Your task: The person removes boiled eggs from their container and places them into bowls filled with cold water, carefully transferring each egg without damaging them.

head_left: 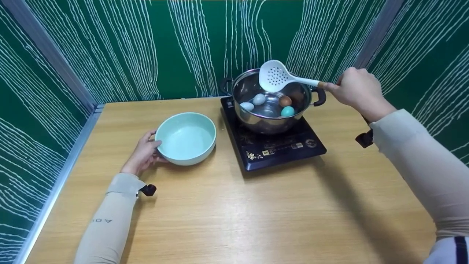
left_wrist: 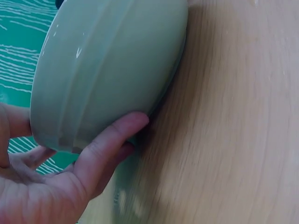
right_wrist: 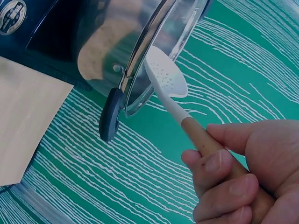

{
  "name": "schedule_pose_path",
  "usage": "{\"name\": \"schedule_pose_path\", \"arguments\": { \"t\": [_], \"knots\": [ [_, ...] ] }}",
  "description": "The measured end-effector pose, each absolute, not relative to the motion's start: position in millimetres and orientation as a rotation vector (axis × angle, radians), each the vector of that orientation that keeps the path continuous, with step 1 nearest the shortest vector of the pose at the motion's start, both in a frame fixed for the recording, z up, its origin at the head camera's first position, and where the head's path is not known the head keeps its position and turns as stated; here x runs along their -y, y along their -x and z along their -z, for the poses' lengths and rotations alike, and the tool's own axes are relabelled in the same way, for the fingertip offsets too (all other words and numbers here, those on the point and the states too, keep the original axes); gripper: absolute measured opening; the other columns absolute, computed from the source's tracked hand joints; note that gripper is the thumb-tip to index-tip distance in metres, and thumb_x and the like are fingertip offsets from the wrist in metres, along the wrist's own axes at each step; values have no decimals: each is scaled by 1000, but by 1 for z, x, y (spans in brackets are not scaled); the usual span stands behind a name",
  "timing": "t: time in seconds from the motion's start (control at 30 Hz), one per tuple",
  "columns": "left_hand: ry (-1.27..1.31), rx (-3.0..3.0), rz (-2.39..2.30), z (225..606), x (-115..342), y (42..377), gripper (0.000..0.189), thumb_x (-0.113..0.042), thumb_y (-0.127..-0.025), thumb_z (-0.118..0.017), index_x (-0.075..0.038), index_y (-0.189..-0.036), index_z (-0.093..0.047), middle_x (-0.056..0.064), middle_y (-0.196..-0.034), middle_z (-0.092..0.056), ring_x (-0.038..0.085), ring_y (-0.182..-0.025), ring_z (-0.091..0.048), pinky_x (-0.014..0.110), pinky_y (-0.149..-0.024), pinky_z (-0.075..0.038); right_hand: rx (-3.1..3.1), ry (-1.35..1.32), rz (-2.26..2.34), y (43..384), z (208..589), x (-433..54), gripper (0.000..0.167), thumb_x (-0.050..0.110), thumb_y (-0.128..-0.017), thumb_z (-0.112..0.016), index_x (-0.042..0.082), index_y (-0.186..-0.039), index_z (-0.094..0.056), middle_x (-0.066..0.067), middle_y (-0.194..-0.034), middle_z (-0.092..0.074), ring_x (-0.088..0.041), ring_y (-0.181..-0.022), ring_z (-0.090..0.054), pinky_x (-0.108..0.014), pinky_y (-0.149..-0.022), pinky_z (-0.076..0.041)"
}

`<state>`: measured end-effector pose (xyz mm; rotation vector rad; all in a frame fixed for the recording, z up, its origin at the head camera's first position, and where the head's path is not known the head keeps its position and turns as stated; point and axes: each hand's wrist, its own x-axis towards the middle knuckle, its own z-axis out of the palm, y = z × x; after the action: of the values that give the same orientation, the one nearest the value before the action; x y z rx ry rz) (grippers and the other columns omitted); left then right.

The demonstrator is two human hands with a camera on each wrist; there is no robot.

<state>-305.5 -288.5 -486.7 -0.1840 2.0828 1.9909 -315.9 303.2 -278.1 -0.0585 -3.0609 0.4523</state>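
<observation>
While left fingers clamp the bowl and right fingers the spoon, lower it gently beside the eggs.

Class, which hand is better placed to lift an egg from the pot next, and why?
Probably the right hand: it grips the slotted spoon over the pot holding the eggs, while the left hand holds the bowl.

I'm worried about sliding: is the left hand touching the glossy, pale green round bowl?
Touching. In the left wrist view, a finger of the left hand lies against the outer wall of the glossy, pale green round bowl.
</observation>
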Motion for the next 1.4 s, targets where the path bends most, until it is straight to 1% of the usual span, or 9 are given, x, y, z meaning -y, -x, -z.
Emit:
{"name": "schedule_pose_path", "arguments": {
  "t": [0.1,0.27,0.4,0.53,0.7,0.9,1.0,1.2,1.4],
  "knots": [
    [164,-2091,-1959,486,292,306,64,-13,-115,-43,-14,-174,-18,33,-166,-35,26,-108,-75,47,-86,-70,3063,40,-381,319,277,-304,68,60,-107,-61,-3,-85,-76,0,-55,-38,-22,-53,-41,-31,-48,-31],
    [165,-2116,-1891,482,299,310,62,-17,-116,-46,-13,-173,-22,30,-164,-42,22,-109,-75,42,-90,-69,3080,53,-318,323,275,-304,67,58,-108,-61,-5,-88,-74,-2,-57,-40,-24,-54,-44,-31,-48,-34],
    [168,-2102,-1859,479,304,314,63,-20,-116,-48,-15,-173,-22,28,-166,-42,25,-117,-73,44,-95,-68,3099,103,-327,324,273,-304,68,58,-107,-62,-7,-92,-73,-4,-60,-41,-25,-55,-46,-32,-48,-36],
    [166,-2098,-1828,475,305,316,66,-19,-116,-48,-18,-175,-19,27,-168,-40,30,-123,-70,47,-99,-66,3098,112,-308,326,270,-302,68,59,-107,-62,-7,-90,-72,-4,-60,-42,-25,-55,-47,-32,-48,-36],
    [162,-2099,-1817,475,305,318,64,-16,-116,-47,-16,-175,-21,27,-169,-39,32,-126,-70,47,-98,-67,3114,108,-272,327,269,-298,66,57,-107,-63,-6,-89,-71,-3,-58,-41,-25,-55,-47,-31,-49,-36],
    [156,-2086,-1823,477,304,317,65,-15,-116,-47,-15,-175,-20,29,-170,-37,34,-127,-69,44,-96,-67,3159,101,-265,328,271,-291,58,50,-108,-65,-7,-100,-70,-4,-62,-42,-27,-61,-51,-33,-52,-40],
    [141,-2078,-1833,477,304,317,65,-15,-116,-47,-16,-175,-20,29,-171,-34,34,-127,-69,44,-95,-68,3164,89,-265,329,272,-287,56,49,-108,-65,-7,-102,-71,-4,-63,-43,-27,-62,-51,-32,-52,-41],
    [127,-2070,-1836,477,304,317,67,-13,-116,-47,-20,-176,-19,30,-170,-35,30,-120,-73,42,-92,-69,3165,34,-233,330,274,-280,53,46,-108,-67,-5,-98,-72,-3,-63,-42,-24,-58,-48,-31,-49,-37],
    [135,-2066,-1837,477,304,316,67,-13,-116,-47,-22,-176,-18,29,-172,-32,37,-130,-68,44,-96,-68,3197,19,-225,332,274,-274,54,47,-107,-68,-7,-101,-72,-5,-68,-42,-25,-62,-49,-32,-51,-39]
  ]
}}
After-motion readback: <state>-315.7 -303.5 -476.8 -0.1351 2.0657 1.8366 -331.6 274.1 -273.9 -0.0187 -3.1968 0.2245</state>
